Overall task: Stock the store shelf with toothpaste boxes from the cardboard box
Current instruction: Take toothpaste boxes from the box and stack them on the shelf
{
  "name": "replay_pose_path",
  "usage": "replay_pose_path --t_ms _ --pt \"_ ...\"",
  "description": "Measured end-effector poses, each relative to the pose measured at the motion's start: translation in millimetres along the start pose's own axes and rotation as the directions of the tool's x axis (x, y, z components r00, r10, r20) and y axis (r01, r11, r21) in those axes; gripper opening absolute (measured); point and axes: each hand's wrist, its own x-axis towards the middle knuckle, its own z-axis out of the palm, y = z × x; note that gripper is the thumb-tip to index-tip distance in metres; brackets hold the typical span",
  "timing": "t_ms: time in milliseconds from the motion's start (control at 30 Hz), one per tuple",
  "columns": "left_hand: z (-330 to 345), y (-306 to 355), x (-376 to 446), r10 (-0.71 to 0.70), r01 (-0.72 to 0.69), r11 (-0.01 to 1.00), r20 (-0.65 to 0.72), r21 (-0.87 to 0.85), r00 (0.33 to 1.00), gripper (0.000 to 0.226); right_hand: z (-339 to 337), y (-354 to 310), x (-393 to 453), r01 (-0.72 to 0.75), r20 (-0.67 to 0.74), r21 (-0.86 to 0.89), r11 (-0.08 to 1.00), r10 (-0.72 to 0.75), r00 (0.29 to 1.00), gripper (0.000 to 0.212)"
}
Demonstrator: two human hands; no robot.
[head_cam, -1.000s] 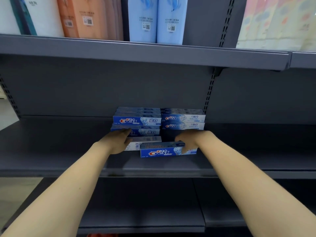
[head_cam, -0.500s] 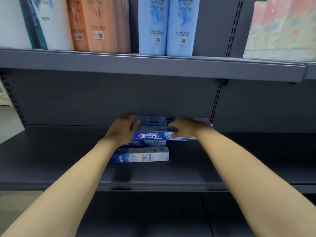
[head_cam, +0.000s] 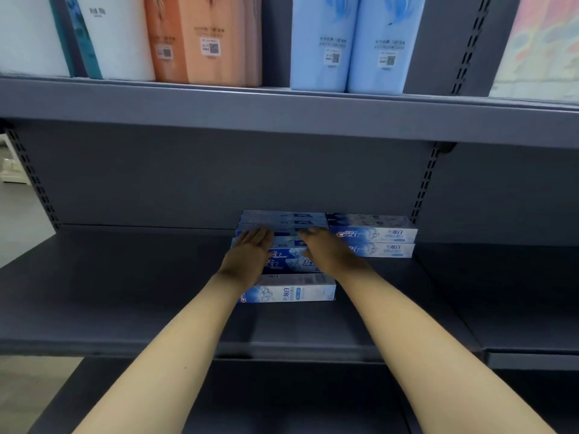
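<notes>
Nearest, a lone toothpaste box [head_cam: 289, 292] lying flat on the shelf [head_cam: 125, 296], apart from the rest. Light, stiff card, glossy, likely slippery; best taken across the long sides. Next, left hand [head_cam: 247, 258] and right hand [head_cam: 329, 253], flat, fingers extended, palms down on the front stack [head_cam: 293, 256], gripping nothing, pressing it into line. Beyond, right stack [head_cam: 374, 236] against the back panel. Cardboard box out of view.

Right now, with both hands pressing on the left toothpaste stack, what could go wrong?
The left stack looks unevenly aligned, so pushing may skew it or shove boxes against the right stack. The lone front box lies in front of the stack, between the forearms; withdrawing the left hand or right hand could drag it forward.
</notes>
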Motion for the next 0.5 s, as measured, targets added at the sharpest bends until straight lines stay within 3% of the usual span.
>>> replay_pose_path --t_ms 167,500 --pt "7 -3 6 0.015 -0.015 1.0 -0.013 -0.025 1.0 0.056 10 2 -2 -0.004 -0.078 -0.03 1.0 0.002 0.997 0.056" --pt "9 -13 27 0.042 -0.043 0.999 -0.03 -0.03 0.999 0.055 12 6 11 -0.021 -0.033 -0.029 0.999 0.02 0.999 0.057"
